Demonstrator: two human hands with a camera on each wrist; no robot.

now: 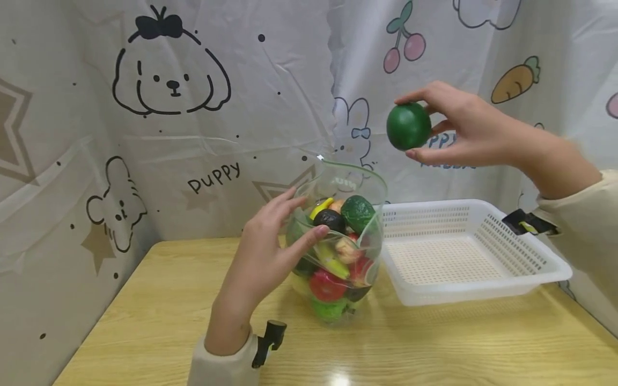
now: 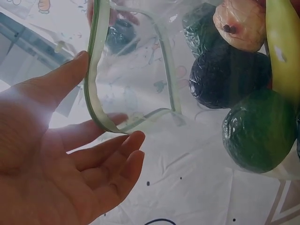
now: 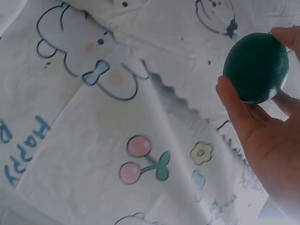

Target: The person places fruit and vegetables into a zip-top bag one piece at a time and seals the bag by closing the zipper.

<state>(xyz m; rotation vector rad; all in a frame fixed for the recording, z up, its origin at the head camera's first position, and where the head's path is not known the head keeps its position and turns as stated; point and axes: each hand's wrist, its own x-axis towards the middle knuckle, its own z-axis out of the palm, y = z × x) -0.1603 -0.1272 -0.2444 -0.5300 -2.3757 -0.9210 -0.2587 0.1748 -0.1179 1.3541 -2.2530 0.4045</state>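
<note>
My right hand (image 1: 458,128) holds a smooth, dark green round fruit (image 1: 407,126) between thumb and fingertips, raised to the right above a clear zip bag (image 1: 350,182). The bag stands upright with its mouth open and is filled with fruit. Through the plastic I see a green avocado (image 1: 358,213), a black avocado (image 1: 330,220), a red apple (image 1: 327,285) and something yellow like a banana (image 1: 333,264). At the bag's left side is my left hand (image 1: 263,252). In the left wrist view its thumb and index finger touch the green-edged rim (image 2: 89,70), the other fingers loosely bent.
A white plastic basket (image 1: 463,294) with slotted walls stands to the right of the bag, nothing visible in it. Both are on a wood-grain table (image 1: 193,300). Behind hangs a printed cloth (image 1: 270,69) with cartoon animals.
</note>
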